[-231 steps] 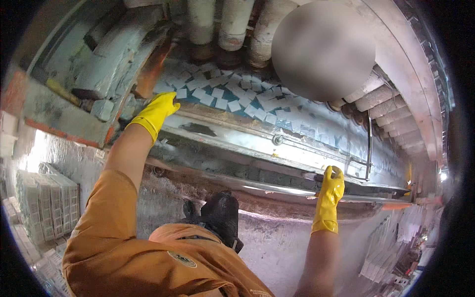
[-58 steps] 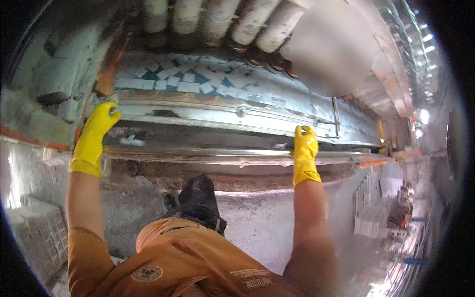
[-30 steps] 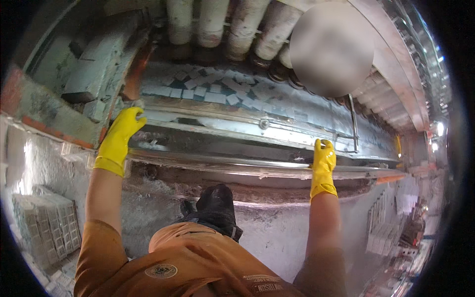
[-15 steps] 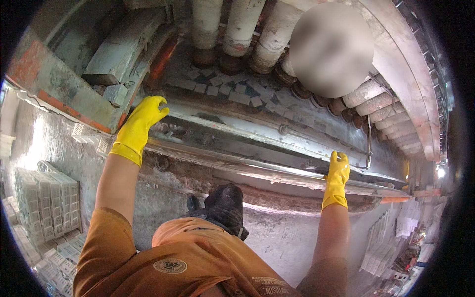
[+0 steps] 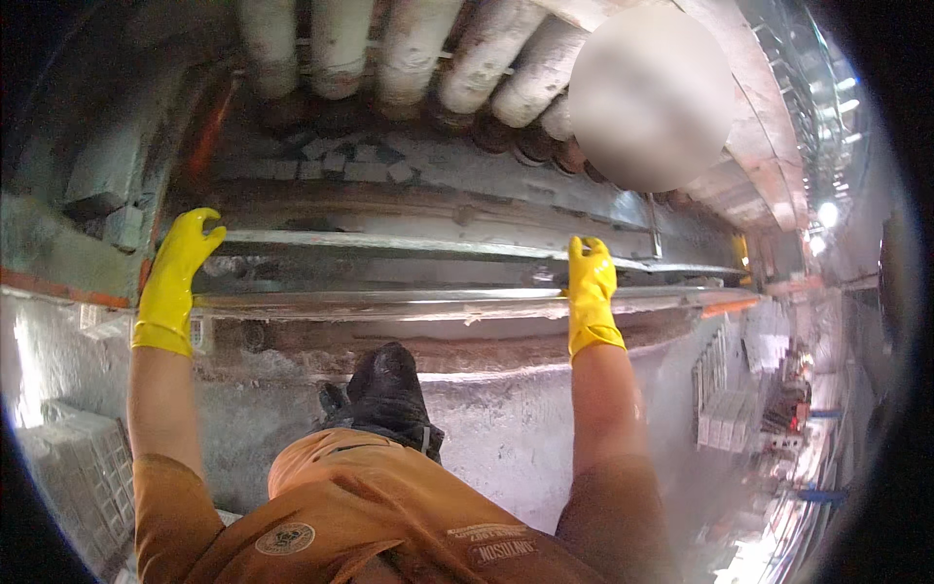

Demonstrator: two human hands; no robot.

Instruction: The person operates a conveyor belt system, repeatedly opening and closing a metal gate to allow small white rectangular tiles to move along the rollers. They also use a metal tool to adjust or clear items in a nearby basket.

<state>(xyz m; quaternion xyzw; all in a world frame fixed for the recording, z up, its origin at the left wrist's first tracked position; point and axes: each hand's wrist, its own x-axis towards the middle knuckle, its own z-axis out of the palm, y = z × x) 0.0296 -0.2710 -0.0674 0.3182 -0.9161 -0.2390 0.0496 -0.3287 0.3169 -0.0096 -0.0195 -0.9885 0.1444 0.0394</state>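
My left hand (image 5: 178,279), in a yellow rubber glove, rests with fingers spread on the left end of a long shiny metal rail (image 5: 409,304) that runs across a machine bed. My right hand (image 5: 591,292), also gloved in yellow, lies flat across the same rail further right, fingers pointing away from me. Neither hand holds a loose object. Beyond the rail a shallow channel holds several small grey tile pieces (image 5: 350,164). Thick pale rollers (image 5: 409,49) line the far side.
My knee in orange trousers (image 5: 389,506) and a black boot (image 5: 387,394) press against the pale concrete base below the rail. A grey stack of blocks (image 5: 83,477) stands at lower left. Another person (image 5: 652,92) is at upper right. White stacks (image 5: 725,409) sit on the right.
The view has swung and the rail now lies more level. Both hands stay on the rail; the right hand sits further left and higher in the picture than half a second ago.
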